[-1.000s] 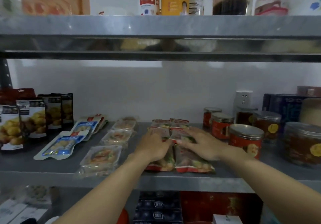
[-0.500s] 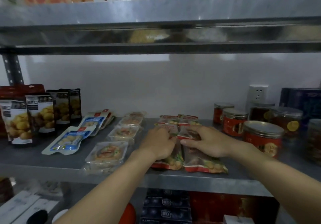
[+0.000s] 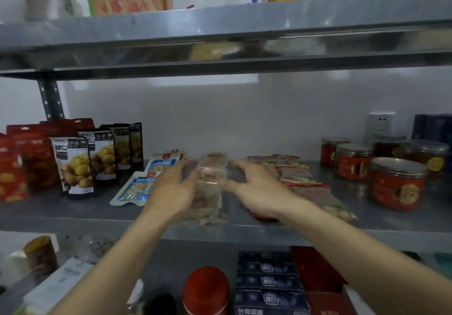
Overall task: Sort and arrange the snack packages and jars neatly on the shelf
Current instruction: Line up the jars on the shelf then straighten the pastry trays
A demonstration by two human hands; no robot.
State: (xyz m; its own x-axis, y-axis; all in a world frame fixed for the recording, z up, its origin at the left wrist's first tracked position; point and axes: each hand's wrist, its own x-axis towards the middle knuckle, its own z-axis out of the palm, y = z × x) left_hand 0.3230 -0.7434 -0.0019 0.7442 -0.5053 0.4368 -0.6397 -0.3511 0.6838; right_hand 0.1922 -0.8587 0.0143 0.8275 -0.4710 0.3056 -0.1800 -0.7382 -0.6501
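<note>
On the grey metal shelf (image 3: 61,210) a row of clear plastic snack trays (image 3: 212,171) runs front to back. My left hand (image 3: 171,188) and my right hand (image 3: 259,191) flank the middle tray, fingers spread, thumbs at its sides; the frame is too blurred to show a firm hold. Blue-and-white flat pouches (image 3: 137,188) lie just left of my left hand. Red-and-green snack packets (image 3: 299,176) lie in rows to the right, partly under my right wrist. Red-labelled jars (image 3: 397,185) stand at the right. Chestnut pouches (image 3: 75,165) stand upright at the left.
A wall socket (image 3: 380,125) sits behind the jars, and dark boxes (image 3: 433,125) stand at the far right. The upper shelf (image 3: 220,21) carries bottles and a carton. Below are stacked dark blue boxes (image 3: 267,283), a red tin (image 3: 206,290) and red boxes.
Both hands left the red-and-green packets and moved left to the clear tray row. Their fingers went from pressing down on packets to spread around a tray. The camera also shifted.
</note>
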